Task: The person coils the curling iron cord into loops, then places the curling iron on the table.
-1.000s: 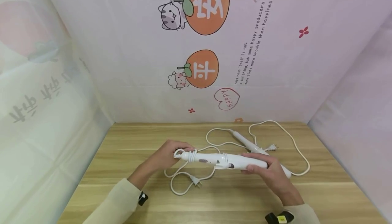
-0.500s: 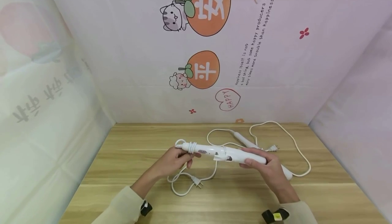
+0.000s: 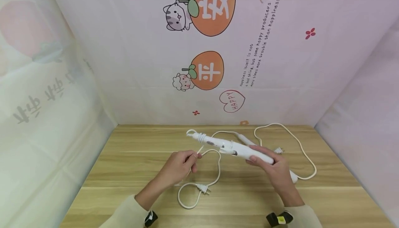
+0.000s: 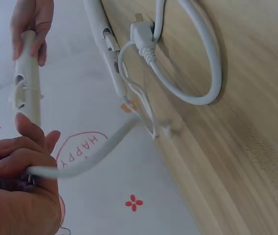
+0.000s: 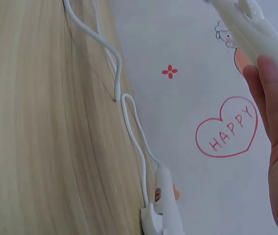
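My right hand (image 3: 276,170) grips the wide end of a white hair straightener (image 3: 241,150), held above the table and tilted with its narrow end up to the left. A few turns of its white cord (image 3: 219,164) are wound round that narrow end. Lower and to the left, my left hand (image 3: 178,166) pinches the cord; the left wrist view shows the cord (image 4: 82,169) coming out between curled fingers. The cord's two-pin plug (image 3: 203,188) lies on the table beside a loop. In the right wrist view, fingers wrap the straightener's body (image 5: 276,63).
A second white hair straightener (image 3: 293,176) lies on the wooden table (image 3: 131,158) at the right, partly hidden behind the right hand. Its cord (image 3: 307,150) loops toward the back, near its plug (image 3: 278,150). Printed white cloth (image 3: 140,65) walls the back and sides.
The straightener's narrow end has risen and swung right, away from my left hand. That hand has gone from beside the wound end to pinching the cord below it. The plug has shifted slightly right.
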`<state>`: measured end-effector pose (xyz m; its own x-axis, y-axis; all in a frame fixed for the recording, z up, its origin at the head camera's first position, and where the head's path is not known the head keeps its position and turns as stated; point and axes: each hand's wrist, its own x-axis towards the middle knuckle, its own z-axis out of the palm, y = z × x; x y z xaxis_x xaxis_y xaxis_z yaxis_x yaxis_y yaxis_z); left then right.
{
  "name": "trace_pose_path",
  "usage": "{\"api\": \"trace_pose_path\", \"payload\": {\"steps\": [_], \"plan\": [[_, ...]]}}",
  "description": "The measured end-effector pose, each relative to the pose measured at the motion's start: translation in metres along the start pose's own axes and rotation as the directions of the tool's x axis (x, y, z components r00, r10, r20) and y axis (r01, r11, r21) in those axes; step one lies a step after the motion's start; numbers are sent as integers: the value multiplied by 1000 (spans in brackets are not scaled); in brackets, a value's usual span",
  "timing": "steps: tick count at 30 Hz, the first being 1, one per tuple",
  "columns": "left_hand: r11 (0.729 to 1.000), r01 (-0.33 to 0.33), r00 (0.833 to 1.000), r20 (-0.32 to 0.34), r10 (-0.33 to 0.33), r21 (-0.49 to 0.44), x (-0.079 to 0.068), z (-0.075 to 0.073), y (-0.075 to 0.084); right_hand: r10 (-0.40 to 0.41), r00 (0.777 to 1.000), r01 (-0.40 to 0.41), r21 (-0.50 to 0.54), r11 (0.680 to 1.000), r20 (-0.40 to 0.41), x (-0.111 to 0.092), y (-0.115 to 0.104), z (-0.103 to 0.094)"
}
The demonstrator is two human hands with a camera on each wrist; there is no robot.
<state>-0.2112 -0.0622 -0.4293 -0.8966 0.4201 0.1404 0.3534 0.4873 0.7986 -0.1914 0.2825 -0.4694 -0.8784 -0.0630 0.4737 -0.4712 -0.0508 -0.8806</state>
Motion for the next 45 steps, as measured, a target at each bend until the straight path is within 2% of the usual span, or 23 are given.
{"api": "trace_pose_path", "payload": {"steps": [4, 9, 12, 14, 16, 18, 19, 20, 23, 28, 32, 35, 39, 45], "plan": [[997, -50, 999, -2, 50, 62, -3, -2, 4, 31, 997, -32, -22, 999, -66, 0, 3, -7], [971, -98, 992, -56, 113, 219, -3, -8, 9, 24, 999, -24, -28, 999, -27, -2, 5, -10], [941, -110, 986, -85, 144, 319, -1, -14, 11, 80, 997, -81, -95, 992, -19, -3, 4, -9], [919, -132, 981, -85, 176, 373, 1, -17, 12, 132, 991, -136, -212, 968, -32, -4, 2, -7], [894, -156, 975, -78, 206, 420, 3, -21, 13, 178, 983, -180, -335, 925, -37, -5, 1, -6], [881, -161, 975, -68, 213, 444, 6, -26, 14, 207, 978, -200, -414, 888, -29, -6, 1, -5], [880, -158, 977, -60, 205, 447, 7, -29, 14, 211, 977, -200, -429, 881, -21, -6, 1, -5], [882, -157, 978, -51, 200, 444, 9, -31, 14, 215, 977, -197, -421, 885, -4, -7, 1, -5], [896, -155, 984, -19, 179, 415, 13, -38, 11, 227, 971, -191, -332, 924, 71, -9, 2, -6], [911, -176, 984, 51, 170, 374, 17, -43, 5, 216, 964, -164, -297, 941, 154, -11, 4, -6], [915, -214, 976, 108, 188, 341, 19, -46, 1, 197, 959, -144, -245, 959, 204, -13, 4, -6], [930, -245, 966, 149, 211, 275, 22, -49, -3, 192, 947, -148, -180, 972, 257, -14, 3, -6], [953, -253, 956, 195, 219, 169, 25, -52, -5, 183, 932, -158, -104, 982, 313, -15, 3, -6], [976, -215, 949, 243, 199, 38, 28, -53, -15, 104, 928, -123, 32, 992, 358, -18, 3, -9]]}}
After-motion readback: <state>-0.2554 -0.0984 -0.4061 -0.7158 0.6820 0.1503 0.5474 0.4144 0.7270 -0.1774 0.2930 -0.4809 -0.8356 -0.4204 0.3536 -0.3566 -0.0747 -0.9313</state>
